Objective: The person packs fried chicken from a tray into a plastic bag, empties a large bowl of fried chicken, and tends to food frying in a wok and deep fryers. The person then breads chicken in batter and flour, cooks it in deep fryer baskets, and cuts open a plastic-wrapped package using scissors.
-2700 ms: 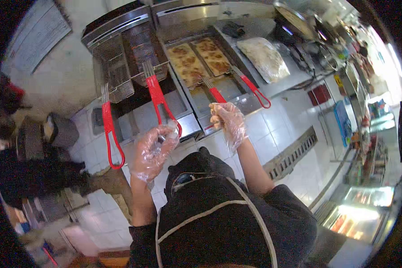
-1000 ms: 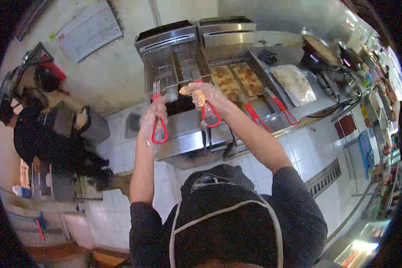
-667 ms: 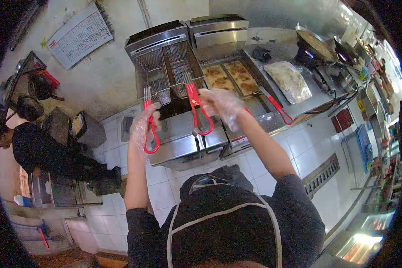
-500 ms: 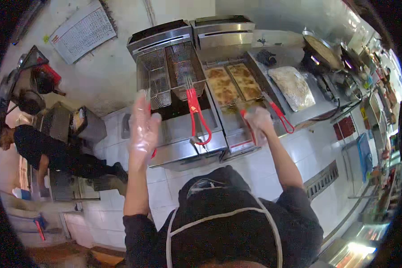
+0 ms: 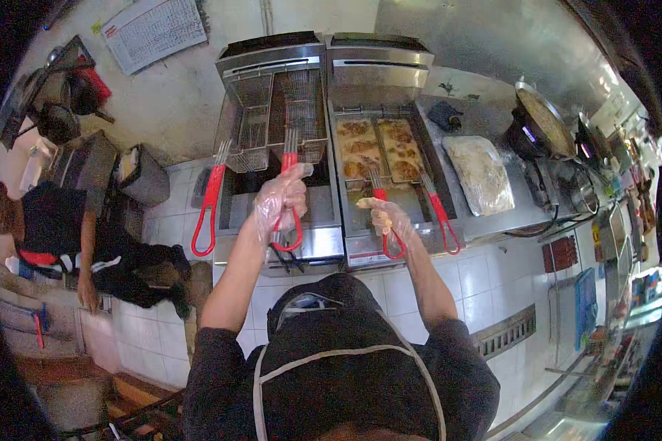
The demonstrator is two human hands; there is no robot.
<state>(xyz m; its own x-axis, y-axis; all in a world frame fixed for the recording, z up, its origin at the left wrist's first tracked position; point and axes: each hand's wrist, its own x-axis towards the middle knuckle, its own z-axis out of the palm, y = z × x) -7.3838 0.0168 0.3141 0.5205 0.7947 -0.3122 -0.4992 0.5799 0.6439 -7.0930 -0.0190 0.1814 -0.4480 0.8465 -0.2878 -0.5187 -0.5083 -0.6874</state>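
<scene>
My left hand (image 5: 281, 198), in a clear plastic glove, is closed over the red handle (image 5: 290, 160) of a wire basket (image 5: 301, 103) in the left fryer; whether it grips that handle is hidden. My right hand (image 5: 390, 220), gloved too, has curled fingers with yellow batter-like bits on them. It covers the middle of another red handle (image 5: 379, 195), and I cannot tell what its fingers hold. That handle belongs to a basket (image 5: 360, 147) in the right fryer, where browned pieces lie in foaming oil. A similar basket (image 5: 399, 147) with browned food is beside it.
Another basket's red handle (image 5: 211, 202) sticks out at the left. Right of the fryers, a plastic bag of pale, powdery stuff (image 5: 479, 175) lies on the steel counter, near a large pan (image 5: 544, 117). A person in dark clothes (image 5: 59, 220) is at the far left.
My left hand has gone from spread flat to closed and moved right and slightly down. My right hand has moved left and down, fingers curled. The view has shifted slightly.
</scene>
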